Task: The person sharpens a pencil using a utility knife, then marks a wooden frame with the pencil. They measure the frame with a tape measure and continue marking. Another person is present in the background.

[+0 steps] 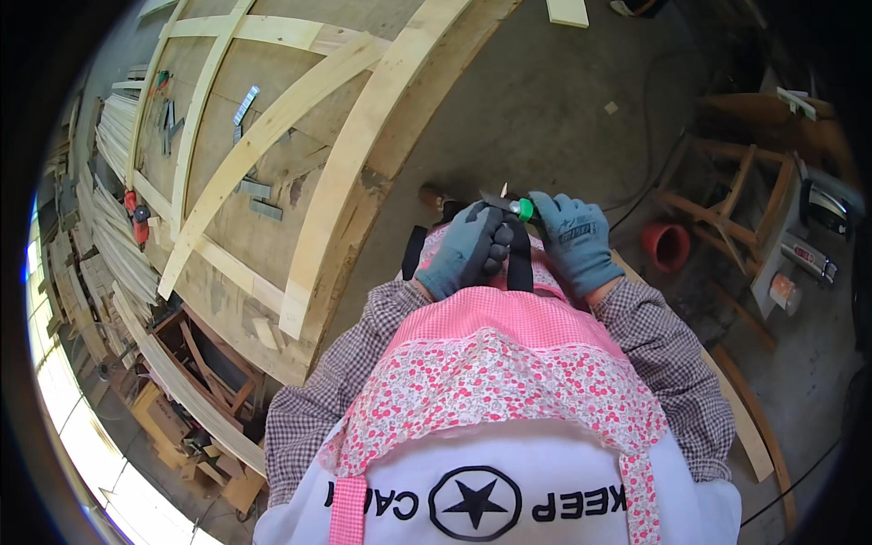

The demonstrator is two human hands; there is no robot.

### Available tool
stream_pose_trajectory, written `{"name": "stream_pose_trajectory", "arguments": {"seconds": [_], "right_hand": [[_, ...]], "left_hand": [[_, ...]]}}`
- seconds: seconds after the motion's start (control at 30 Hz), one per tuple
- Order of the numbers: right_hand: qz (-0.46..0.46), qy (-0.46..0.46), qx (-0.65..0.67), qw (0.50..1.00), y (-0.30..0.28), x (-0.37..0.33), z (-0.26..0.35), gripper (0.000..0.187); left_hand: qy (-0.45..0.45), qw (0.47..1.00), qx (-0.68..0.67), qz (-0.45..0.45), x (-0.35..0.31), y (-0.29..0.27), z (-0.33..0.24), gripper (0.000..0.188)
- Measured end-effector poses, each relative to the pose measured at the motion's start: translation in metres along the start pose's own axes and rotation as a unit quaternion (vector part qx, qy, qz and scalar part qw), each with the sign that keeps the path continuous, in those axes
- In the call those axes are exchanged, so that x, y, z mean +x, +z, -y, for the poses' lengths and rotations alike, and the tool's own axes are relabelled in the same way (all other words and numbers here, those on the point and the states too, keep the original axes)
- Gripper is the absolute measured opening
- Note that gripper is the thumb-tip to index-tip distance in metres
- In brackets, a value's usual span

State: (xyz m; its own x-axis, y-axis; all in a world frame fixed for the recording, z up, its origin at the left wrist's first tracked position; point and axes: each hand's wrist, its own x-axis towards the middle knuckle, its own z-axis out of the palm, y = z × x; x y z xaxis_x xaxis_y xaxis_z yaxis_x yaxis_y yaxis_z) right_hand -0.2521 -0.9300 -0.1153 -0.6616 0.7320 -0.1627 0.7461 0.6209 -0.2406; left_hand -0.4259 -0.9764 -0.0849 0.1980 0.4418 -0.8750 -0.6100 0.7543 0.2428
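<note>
In front of my apron, both hands are gloved in teal and grey and held close together. My right hand (574, 238) is closed around a knife (525, 210) with a green and black handle; its dark blade reaches toward the other hand. My left hand (465, 247) is curled into a fist beside the blade. A thin pale pointed tip (505, 190) sticks up between the hands at the blade; its lower part is hidden, so I cannot tell what it belongs to. A black strap (520, 263) hangs just below the knife.
Left of me, a frame of pale wooden slats (354, 173) lies on a large worktable (313, 356), with grey staple strips (265, 209) and a red power tool (138, 218). On the right are a red bucket (666, 247), an upturned wooden stool frame (727, 204) and a silver tool (808, 260).
</note>
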Motion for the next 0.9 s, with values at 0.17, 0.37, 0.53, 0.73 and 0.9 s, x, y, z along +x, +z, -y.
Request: {"name": "stream_pose_trajectory", "arguments": {"seconds": [0.17, 0.37, 0.53, 0.73, 0.9], "right_hand": [[0.020, 0.174, -0.015, 0.984, 0.033, 0.014, -0.055, 0.022], [-0.016, -0.001, -0.020, 1.000, 0.006, 0.007, -0.007, 0.033], [0.005, -0.019, -0.015, 1.000, 0.008, 0.005, 0.009, 0.030], [0.028, 0.150, -0.025, 0.988, 0.024, 0.016, -0.046, 0.019], [-0.008, 0.020, -0.024, 0.999, 0.004, 0.008, -0.008, 0.029]], "left_hand": [[0.023, 0.998, 0.047, 0.019, -0.019, 0.002, -0.002, 0.032], [-0.024, 0.997, -0.067, 0.034, -0.010, 0.000, -0.003, 0.026], [0.021, 0.999, -0.008, -0.050, -0.006, -0.005, 0.003, 0.025], [0.028, 0.999, 0.020, -0.010, -0.013, -0.011, 0.001, 0.029], [0.037, 0.998, -0.013, -0.042, -0.007, -0.007, 0.004, 0.023]]}}
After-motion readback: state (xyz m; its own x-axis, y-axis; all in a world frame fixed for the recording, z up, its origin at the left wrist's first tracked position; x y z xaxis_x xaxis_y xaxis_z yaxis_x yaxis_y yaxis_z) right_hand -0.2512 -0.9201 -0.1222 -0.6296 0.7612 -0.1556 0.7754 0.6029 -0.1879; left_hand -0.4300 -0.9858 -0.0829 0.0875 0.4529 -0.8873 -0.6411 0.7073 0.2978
